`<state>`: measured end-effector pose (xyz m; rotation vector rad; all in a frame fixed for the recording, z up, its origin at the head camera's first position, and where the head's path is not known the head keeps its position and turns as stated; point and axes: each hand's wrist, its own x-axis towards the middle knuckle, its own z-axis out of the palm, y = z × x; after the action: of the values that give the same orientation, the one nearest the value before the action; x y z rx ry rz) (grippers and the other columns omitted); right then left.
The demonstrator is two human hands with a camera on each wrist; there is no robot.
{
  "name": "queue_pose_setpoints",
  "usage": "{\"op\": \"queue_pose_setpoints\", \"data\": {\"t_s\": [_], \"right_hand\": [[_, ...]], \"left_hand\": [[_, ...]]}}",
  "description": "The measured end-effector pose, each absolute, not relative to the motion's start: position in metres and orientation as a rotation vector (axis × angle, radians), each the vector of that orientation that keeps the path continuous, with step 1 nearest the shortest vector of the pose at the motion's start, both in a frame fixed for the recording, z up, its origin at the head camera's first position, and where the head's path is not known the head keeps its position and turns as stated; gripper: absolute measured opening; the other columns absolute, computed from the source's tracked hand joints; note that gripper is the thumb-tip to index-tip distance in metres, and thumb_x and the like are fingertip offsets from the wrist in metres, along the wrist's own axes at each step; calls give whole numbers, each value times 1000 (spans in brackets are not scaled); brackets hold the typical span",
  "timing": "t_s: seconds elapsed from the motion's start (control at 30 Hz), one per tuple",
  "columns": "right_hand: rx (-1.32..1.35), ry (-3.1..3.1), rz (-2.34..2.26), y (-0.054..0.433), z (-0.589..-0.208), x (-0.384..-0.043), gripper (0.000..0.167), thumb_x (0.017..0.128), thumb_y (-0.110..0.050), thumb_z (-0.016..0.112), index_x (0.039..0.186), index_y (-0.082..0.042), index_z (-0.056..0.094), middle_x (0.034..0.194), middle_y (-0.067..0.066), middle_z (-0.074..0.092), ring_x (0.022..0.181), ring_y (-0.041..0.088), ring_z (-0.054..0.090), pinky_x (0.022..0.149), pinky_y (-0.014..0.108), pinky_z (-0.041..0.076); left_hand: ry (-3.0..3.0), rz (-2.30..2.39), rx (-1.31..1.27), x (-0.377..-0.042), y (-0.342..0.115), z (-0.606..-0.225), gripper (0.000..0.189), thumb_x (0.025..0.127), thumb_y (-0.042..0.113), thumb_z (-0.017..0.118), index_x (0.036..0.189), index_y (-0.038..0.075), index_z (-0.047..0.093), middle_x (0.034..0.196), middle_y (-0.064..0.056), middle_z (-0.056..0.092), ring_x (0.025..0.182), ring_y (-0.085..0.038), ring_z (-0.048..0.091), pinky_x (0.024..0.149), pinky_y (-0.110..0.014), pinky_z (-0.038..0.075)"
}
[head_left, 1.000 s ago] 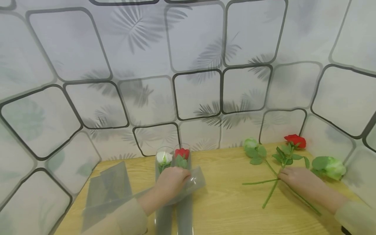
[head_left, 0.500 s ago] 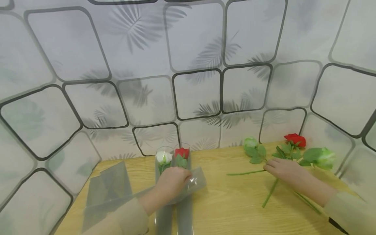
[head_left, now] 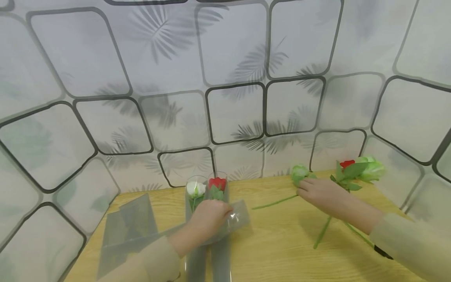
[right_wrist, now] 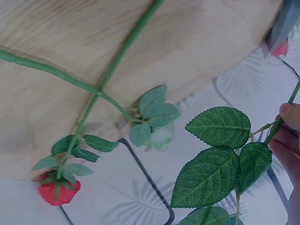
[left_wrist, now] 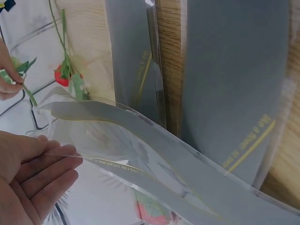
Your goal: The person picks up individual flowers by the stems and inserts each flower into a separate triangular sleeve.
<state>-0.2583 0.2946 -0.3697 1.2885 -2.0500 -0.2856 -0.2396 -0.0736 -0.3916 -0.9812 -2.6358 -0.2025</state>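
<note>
My left hand [head_left: 209, 219] pinches the edge of a clear and grey flower sleeve [head_left: 241, 217] between thumb and fingers. In the left wrist view the sleeve [left_wrist: 126, 133] gapes at its mouth, with gold lettering along it. My right hand [head_left: 325, 197] grips the stem of a pale green rose [head_left: 371, 169]; its bare stem end [head_left: 273, 203] points left toward the sleeve. The right wrist view shows this rose's leaves [right_wrist: 218, 157] beside the fingers, its bloom out of frame. Beneath lie a red rose [right_wrist: 58, 190] and another pale green rose [right_wrist: 161, 136], stems crossed.
A white rose [head_left: 195, 189] and a red rose [head_left: 217, 184] lie side by side in sleeves behind my left hand. More flat grey sleeves [head_left: 130, 217] lie at the left of the wooden table [head_left: 267, 250]. A patterned wall [head_left: 236, 113] closes off the back.
My right hand has moved left with the pale green rose, its stem end coming nearer the sleeve. The left hand has hardly moved; the other two loose roses stay on the table.
</note>
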Motion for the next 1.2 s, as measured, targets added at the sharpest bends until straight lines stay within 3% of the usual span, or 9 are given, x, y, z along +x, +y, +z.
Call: {"op": "queue_pose_setpoints", "data": {"t_s": [0.17, 0.4, 0.67, 1.0, 1.2], "right_hand": [[1313, -2060, -344, 281, -362, -259, 38, 65, 4, 92, 90, -7, 67, 85, 1, 60, 74, 14, 55, 59, 23, 50], [1306, -2067, -389, 263, -358, -260, 35, 70, 2, 94, 85, -11, 65, 80, -2, 55, 67, 9, 44, 53, 19, 37], [1349, -1978, -440, 237, -360, -263, 35, 71, -1, 95, 82, -12, 64, 79, -2, 56, 68, 10, 44, 59, 20, 44], [1364, -1939, -396, 208, -361, -259, 33, 69, 3, 93, 78, -11, 64, 79, -2, 57, 68, 10, 43, 58, 20, 42], [1357, -1932, -425, 193, -366, -257, 31, 71, -2, 93, 75, -13, 64, 77, -4, 57, 66, 8, 43, 57, 18, 42]], "left_hand": [[-2634, -178, -979, -238, -71, -390, 12, 97, 18, 76, 87, 14, 80, 78, 1, 79, 64, -10, 70, 60, -24, 59], [-2606, -156, -979, -237, -67, -388, 14, 97, 20, 77, 84, 15, 79, 72, 4, 76, 57, -6, 62, 54, -20, 54], [-2570, -146, -992, -238, -61, -390, 9, 95, 22, 79, 88, 17, 81, 79, 4, 80, 66, -10, 73, 58, -22, 59], [-2595, -135, -978, -237, -62, -389, 14, 96, 23, 78, 84, 17, 78, 72, 4, 76, 60, -8, 67, 54, -21, 54], [-2568, -157, -985, -238, -60, -388, 20, 97, 23, 78, 78, 17, 76, 63, 7, 68, 53, -3, 49, 49, -19, 44]]}}
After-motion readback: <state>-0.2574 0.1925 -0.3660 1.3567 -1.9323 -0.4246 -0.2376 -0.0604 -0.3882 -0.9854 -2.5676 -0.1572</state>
